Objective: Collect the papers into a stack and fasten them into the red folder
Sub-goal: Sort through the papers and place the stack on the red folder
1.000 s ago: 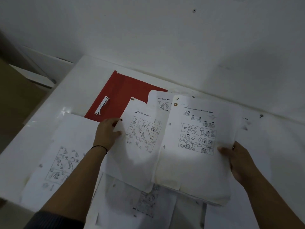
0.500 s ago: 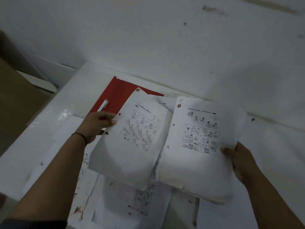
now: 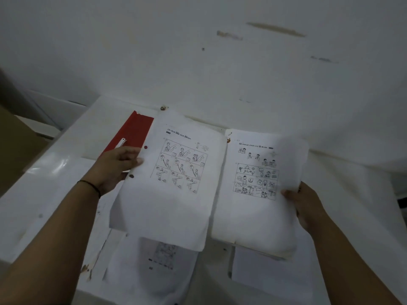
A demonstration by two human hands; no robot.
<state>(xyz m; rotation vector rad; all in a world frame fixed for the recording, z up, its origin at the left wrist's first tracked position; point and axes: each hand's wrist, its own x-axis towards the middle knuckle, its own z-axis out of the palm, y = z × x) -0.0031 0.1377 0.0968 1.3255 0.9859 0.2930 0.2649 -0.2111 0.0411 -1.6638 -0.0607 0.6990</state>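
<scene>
In mid-frame the left hand (image 3: 116, 167) pinches a loose sheet (image 3: 174, 179) by its punched edge while the right hand (image 3: 305, 202) grips the gathered stack (image 3: 255, 194), likely to merge them, with the red folder (image 3: 132, 134) lying at upper left.

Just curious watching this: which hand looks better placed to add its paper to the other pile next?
Left, probably. The left hand holds one loose sheet, easy to lay over the thicker stack gripped by the right hand.

L hand (image 3: 114, 166) holds sheet (image 3: 169, 183), R hand (image 3: 306, 203) holds stack (image 3: 253, 208).
</scene>
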